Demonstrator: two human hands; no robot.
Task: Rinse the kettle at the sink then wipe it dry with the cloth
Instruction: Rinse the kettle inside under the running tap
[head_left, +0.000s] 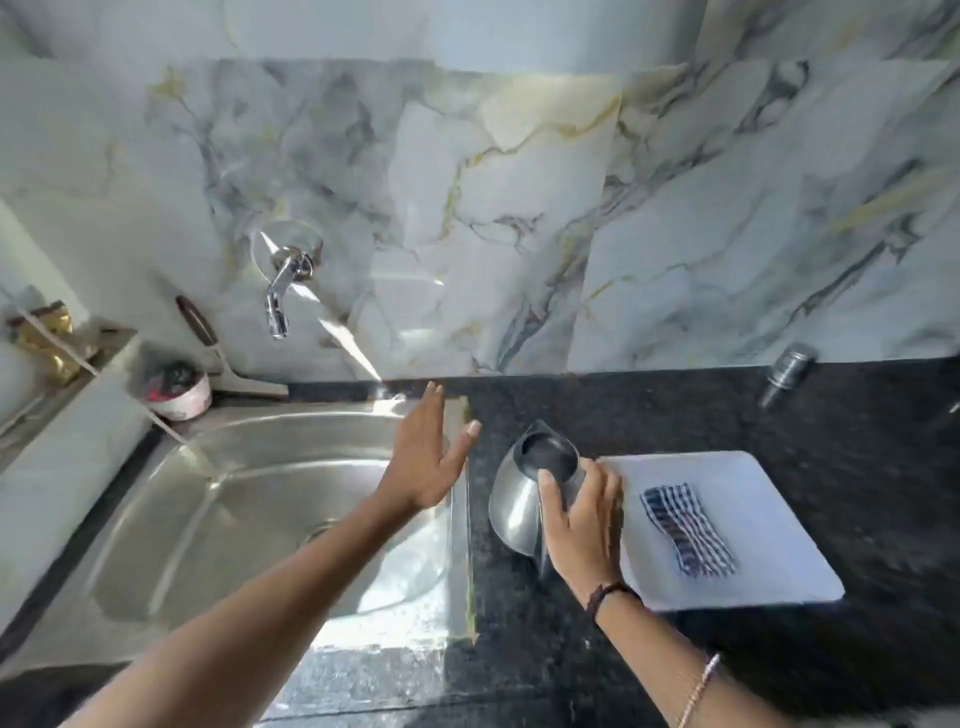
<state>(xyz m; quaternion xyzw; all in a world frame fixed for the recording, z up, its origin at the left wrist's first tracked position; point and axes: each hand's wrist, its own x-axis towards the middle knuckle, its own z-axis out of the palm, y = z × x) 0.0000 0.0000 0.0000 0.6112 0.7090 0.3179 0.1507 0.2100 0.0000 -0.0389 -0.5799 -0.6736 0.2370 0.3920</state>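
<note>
A shiny steel kettle (514, 499) with an open top and a spout pointing away stands on the black counter just right of the sink. My right hand (584, 525) is wrapped around its right side, at the handle. My left hand (426, 462) hovers flat, fingers spread, over the sink's right rim, left of the kettle and apart from it. A folded blue-and-white checked cloth (688, 530) lies on a white mat (769, 499) to the right of the kettle. The steel sink (218, 499) fills the left. A chrome tap (283, 291) juts from the wall above it, with no water running.
A small pink-rimmed bowl (179, 392) with a dark scrubber sits at the sink's back left corner, a squeegee (218, 353) leaning beside it. A steel shaker (787, 371) stands at the back right of the counter. A ledge with a gold packet (44, 332) runs along the left.
</note>
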